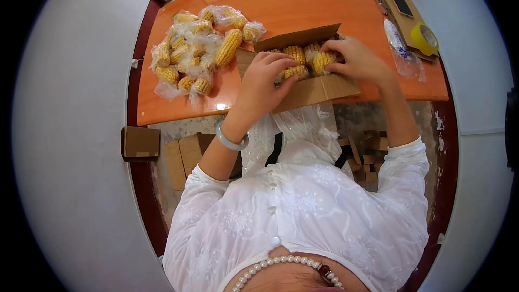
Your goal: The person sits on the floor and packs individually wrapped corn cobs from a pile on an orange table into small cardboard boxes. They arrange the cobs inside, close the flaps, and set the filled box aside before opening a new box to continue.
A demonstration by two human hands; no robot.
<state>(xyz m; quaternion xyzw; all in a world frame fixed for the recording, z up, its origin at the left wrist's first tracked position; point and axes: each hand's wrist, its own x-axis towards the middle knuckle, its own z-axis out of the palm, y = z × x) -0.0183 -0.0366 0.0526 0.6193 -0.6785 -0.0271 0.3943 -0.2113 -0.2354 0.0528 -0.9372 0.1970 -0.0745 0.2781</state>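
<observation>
An open cardboard box (312,89) stands at the table's near edge, with several pieces of corn on the cob inside, some in clear plastic. My right hand (352,59) reaches over its right side, thumb and fingers around a wrapped corn piece (323,63). My left hand (267,79) is at the left of the box, its fingertips over another wrapped corn piece (295,72); whether it grips that piece is hard to tell. On the left of the table lies a pile of plastic-wrapped corn pieces (178,54), with a longer corn cob (229,47) at its right edge.
On the orange table (324,4), at the right, a smartphone (399,2) and a roll of yellow tape (424,39) rest on flat cardboard, beside a plastic bag (399,44). A small cardboard box (140,142) is at the lower left. More cardboard (188,156) lies below the table.
</observation>
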